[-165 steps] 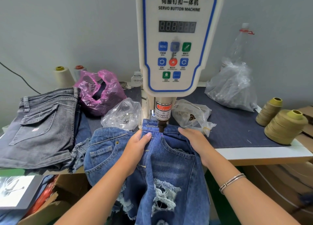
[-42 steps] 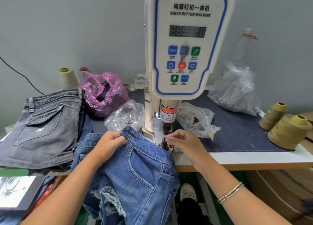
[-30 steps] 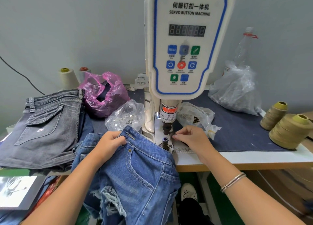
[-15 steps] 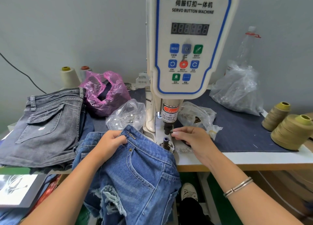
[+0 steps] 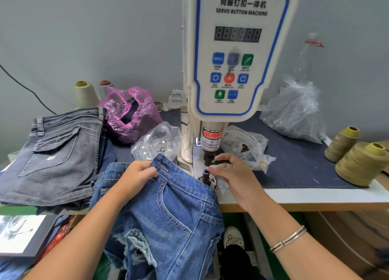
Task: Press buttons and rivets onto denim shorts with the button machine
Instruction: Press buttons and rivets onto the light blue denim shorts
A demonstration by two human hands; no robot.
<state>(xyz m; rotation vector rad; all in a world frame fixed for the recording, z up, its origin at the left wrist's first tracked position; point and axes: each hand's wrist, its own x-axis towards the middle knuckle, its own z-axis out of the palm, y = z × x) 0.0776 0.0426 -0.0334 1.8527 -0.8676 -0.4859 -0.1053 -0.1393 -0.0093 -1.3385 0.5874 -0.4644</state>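
The white servo button machine (image 5: pixel 240 58) stands at the middle of the table. Its upper punch (image 5: pixel 207 159) hangs just above the lower die (image 5: pixel 205 174). Blue denim shorts (image 5: pixel 172 212) hang over the table's front edge, left of the die, with one rivet (image 5: pixel 161 185) showing near the pocket. My left hand (image 5: pixel 134 176) grips the waistband by its buttonhole. My right hand (image 5: pixel 233 176) is at the punch, thumb and forefinger pinching a small dark part between punch and die. A red light spot falls on the thumb tip.
A stack of grey shorts (image 5: pixel 56 153) lies at the left. A pink bag (image 5: pixel 130 115) and clear bags of metal parts (image 5: pixel 157 143) (image 5: pixel 244 145) flank the machine. A large clear bag (image 5: pixel 294 113) and thread cones (image 5: pixel 362 164) sit at the right.
The shorts were pulled off the die and shifted left. My right hand moved from the lower die up to the punch. My left hand keeps its grip on the waistband.
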